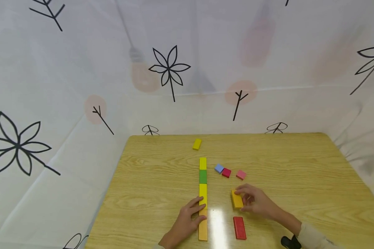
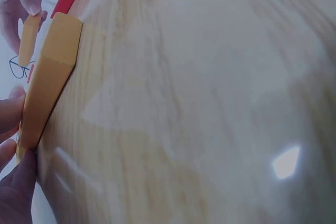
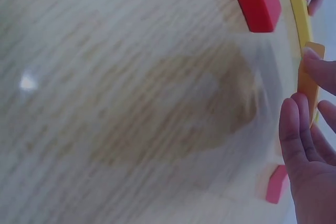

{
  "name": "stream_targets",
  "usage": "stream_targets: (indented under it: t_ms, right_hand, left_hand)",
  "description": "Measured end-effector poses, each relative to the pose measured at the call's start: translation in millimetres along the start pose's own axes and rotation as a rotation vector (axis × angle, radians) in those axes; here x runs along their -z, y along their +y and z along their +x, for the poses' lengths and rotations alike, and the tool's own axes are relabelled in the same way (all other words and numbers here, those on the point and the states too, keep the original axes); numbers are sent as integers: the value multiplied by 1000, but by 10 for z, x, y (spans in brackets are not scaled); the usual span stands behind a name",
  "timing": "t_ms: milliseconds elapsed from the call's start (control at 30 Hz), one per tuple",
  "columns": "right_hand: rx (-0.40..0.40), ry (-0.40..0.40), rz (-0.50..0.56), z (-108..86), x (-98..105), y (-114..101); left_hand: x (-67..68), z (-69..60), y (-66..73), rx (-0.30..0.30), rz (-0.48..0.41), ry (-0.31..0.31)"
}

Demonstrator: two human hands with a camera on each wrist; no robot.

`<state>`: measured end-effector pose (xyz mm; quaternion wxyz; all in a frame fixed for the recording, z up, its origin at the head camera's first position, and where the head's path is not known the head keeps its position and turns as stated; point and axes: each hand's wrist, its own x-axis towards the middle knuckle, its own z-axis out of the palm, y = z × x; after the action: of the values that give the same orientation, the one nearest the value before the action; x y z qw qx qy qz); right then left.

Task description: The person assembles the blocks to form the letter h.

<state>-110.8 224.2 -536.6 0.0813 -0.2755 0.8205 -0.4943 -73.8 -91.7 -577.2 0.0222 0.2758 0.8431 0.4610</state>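
A straight row of blocks runs down the middle of the table in the head view: a yellow block (image 1: pixel 203 163), a green block (image 1: pixel 203 176), a longer yellow block (image 1: pixel 203 190) and, nearest me, a long orange block (image 1: pixel 203 231). My left hand (image 1: pixel 184 221) touches the row with its fingertips where the longer yellow and long orange blocks meet. Right of the row, my right hand (image 1: pixel 259 202) pinches a yellow-orange block (image 1: pixel 238 202) between thumb and fingers. The right wrist view shows this pinched block (image 3: pixel 310 88) tilted, part of it behind the fingers.
A red block (image 1: pixel 239 228) lies near the right hand. Beyond that hand are small blue (image 1: pixel 219 168), crimson (image 1: pixel 226 172) and pink (image 1: pixel 241 174) blocks. One yellow block (image 1: pixel 197 144) lies near the wooden table's (image 1: pixel 283 155) far edge, before a patterned white cloth (image 1: pixel 205 114).
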Motion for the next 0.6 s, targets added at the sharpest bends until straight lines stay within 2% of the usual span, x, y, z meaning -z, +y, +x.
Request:
stream_targets:
  t_ms: [367,600]
  right_hand:
    - [-29,-45,77,-133,-110,85]
    - [-6,-57,130,-147,-143,61]
  left_hand:
    - [-3,-1,1,-10,7,8]
    - [-18,4,11,-30,15,17]
